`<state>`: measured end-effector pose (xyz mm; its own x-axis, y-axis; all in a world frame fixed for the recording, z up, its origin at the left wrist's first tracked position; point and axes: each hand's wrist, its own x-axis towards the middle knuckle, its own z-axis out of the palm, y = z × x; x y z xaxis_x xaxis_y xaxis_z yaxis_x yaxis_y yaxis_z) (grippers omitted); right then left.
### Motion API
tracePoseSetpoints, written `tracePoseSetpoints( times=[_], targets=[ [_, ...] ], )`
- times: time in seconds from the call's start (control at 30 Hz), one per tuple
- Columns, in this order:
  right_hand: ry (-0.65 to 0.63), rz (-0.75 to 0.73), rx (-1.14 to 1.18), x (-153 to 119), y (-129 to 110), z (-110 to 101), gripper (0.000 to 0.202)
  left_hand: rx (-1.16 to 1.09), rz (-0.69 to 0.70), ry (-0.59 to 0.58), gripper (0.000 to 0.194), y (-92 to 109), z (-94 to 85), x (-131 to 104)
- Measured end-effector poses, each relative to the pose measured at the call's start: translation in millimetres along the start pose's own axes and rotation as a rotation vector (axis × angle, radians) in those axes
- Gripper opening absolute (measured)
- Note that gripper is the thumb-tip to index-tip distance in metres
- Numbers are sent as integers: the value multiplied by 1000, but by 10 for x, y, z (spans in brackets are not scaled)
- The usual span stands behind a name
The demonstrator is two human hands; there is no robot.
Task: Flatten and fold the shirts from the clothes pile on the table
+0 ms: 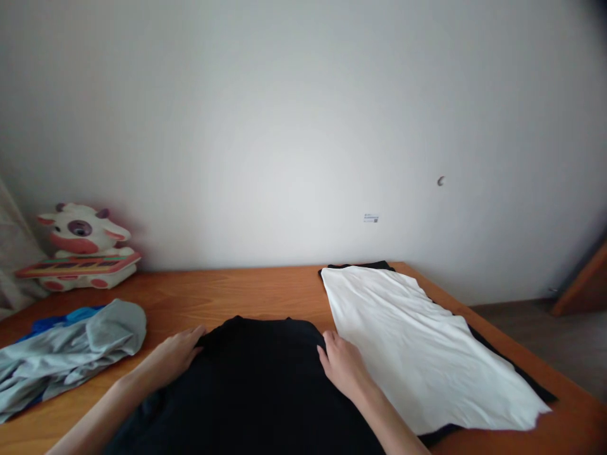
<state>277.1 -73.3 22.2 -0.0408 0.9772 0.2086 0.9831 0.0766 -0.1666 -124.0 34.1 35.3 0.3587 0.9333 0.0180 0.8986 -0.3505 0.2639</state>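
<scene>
A black garment [265, 385] lies spread over the front middle of the wooden table, its far edge toward the wall. At that garment's upper left corner, my left hand [177, 355] is closed on the cloth. My right hand [342, 361] pinches the upper right corner, with the thumb on the near side. Beside my right hand, a white garment [417, 347] is laid out flat, with black cloth [512, 365] showing from under its edges. The lower part of the black garment runs out of view at the bottom.
A crumpled grey and blue garment [90, 341] lies at the left. Behind it, a cow-shaped toy keyboard [88, 253] stands near the wall and a pale curtain [14, 253]. The wooden table [227, 287] meets the wall at the back; its right edge drops to the floor.
</scene>
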Motion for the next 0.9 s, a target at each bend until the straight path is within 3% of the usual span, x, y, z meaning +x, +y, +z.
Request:
tracePoseSetpoints(
  times=[0.13, 0.23, 0.33, 0.43, 0.47, 0.5, 0.57, 0.63, 0.67, 0.73, 0.8, 0.9],
  targets=[
    [82, 2, 36, -244, 93, -282, 12, 92, 5, 79, 33, 291, -197, 368],
    [121, 96, 32, -420, 244, -650, 14, 79, 98, 181, 31, 844, -510, 924],
    [85, 318, -40, -519, 490, -1093, 20, 40, 257, 306, 31, 1775, -805, 1625],
    [23, 607, -178, -560, 861, -1448, 29, -26, 385, 588, 41, 2925, -857, 2132],
    [-3, 684, -206, -582, 1010, -1521, 29, -62, 383, 656, 50, 3281, -808, 2197],
    [-28, 755, -224, -618, 1166, -1566, 30, -86, 391, 652, 56, 3592, -730, 2201],
    [-60, 875, -274, -737, 1474, -1573, 32, -73, 507, 508, 56, 4026, -504, 2037],
    [-48, 923, -357, -903, 1740, -1474, 37, 29, 805, 303, 47, 4182, -216, 1698],
    [-53, 925, -374, -989, 1847, -1391, 39, 85, 956, 213, 43, 4165, -62, 1491],
    [-63, 902, -375, -1136, 2004, -1179, 42, 110, 1125, 93, 36, 3987, 242, 1061],
    [-26, 824, -386, -1230, 2092, -943, 45, 14, 1183, -7, 40, 3681, 503, 679],
    [66, 682, -384, -1275, 2143, -658, 42, -186, 1088, -56, 44, 3123, 752, 294]
  ],
)
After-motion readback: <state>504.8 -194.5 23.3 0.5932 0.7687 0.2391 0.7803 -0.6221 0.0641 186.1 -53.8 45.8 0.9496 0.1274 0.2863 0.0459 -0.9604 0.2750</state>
